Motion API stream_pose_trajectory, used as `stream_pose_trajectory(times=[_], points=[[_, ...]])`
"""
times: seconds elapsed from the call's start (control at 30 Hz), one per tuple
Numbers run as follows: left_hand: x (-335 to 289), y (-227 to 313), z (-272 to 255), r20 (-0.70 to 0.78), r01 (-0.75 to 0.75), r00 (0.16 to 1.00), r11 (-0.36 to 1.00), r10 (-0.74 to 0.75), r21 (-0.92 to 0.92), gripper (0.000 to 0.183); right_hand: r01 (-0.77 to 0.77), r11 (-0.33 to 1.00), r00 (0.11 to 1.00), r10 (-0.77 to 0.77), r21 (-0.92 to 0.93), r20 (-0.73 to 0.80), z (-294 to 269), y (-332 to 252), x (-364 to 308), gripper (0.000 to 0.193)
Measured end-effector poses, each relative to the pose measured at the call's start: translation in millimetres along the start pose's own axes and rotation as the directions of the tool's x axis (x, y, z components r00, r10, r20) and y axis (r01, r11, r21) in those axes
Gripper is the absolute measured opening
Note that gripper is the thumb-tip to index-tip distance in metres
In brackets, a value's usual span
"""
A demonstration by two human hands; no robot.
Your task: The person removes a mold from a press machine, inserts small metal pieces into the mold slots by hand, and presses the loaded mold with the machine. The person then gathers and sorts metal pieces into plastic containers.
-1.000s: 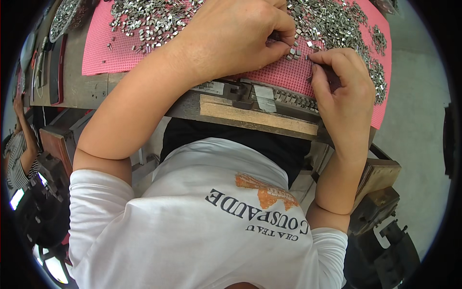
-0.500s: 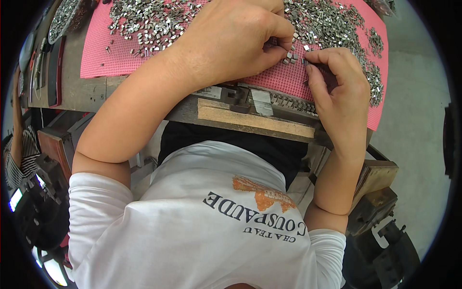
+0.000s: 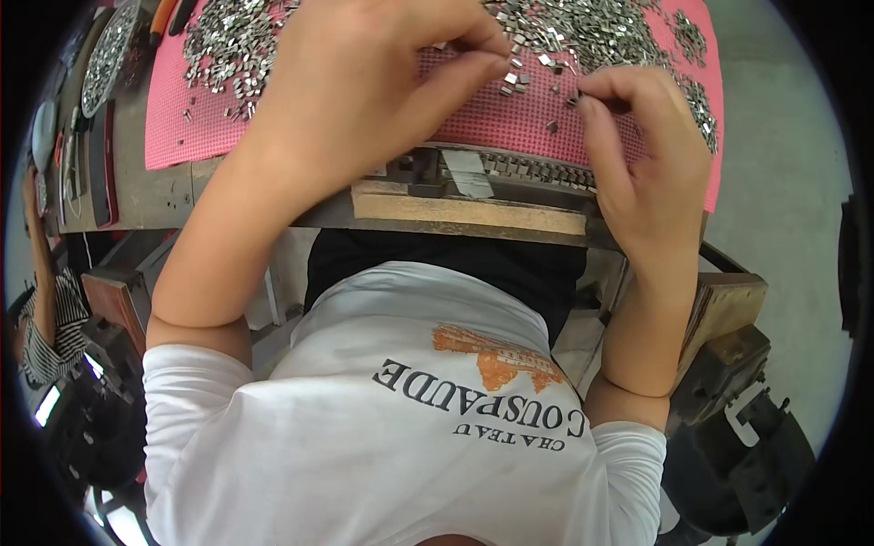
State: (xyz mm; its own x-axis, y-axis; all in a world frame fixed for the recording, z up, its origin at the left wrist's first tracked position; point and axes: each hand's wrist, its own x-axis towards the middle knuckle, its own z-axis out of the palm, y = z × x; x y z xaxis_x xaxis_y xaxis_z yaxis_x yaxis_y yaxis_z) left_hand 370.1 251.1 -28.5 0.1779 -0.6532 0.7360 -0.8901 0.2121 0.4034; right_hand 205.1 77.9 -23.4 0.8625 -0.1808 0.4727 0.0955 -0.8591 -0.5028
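Note:
Many small silvery metal pieces (image 3: 592, 32) lie heaped and scattered over a pink textured mat (image 3: 537, 136) on the bench. My left hand (image 3: 364, 82) hovers over the mat's middle, thumb and forefinger closed together; anything between them is hidden. At the right, my right hand (image 3: 655, 155) pinches a small dark metal piece (image 3: 573, 100) between thumb and forefinger. Below the hands, a metal rail (image 3: 537, 171) holding a row of small pieces runs along the bench's near edge, with a strip of silvery tape (image 3: 467, 174) across it.
A wooden strip (image 3: 464, 211) lines the bench's front edge. At far left are a clear container of metal pieces (image 3: 109, 64), orange-handled pliers (image 3: 162, 18) and a dark red-edged case (image 3: 103, 164). Another person's striped sleeve (image 3: 59, 314) shows beyond them.
My hands have moved apart: the left has shifted left and farther from me, and the right sits slightly farther away. The whole view has tilted a little.

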Motion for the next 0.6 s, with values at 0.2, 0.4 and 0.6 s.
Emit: stream_pose_trajectory(times=[0.2,0.4,0.6], points=[[-18.5,52.5,0.5,0.184,0.269,0.942,0.959,-0.280,0.085,0.017,-0.059,0.998,0.998,0.059,0.025,0.012,-16.7,-17.8,-37.2,0.018],[-32.1,63.5,29.2,0.146,0.275,0.946,0.955,-0.290,0.112,0.019,0.044,0.996,0.999,-0.045,-0.082,-0.007,0.5,-14.3,-51.6,0.023],[-33.2,62.2,39.1,0.112,0.194,0.968,0.952,-0.225,0.236,0.023,0.077,0.991,0.997,-0.079,-0.110,-0.018,5.6,-12.9,-49.4,0.025]])
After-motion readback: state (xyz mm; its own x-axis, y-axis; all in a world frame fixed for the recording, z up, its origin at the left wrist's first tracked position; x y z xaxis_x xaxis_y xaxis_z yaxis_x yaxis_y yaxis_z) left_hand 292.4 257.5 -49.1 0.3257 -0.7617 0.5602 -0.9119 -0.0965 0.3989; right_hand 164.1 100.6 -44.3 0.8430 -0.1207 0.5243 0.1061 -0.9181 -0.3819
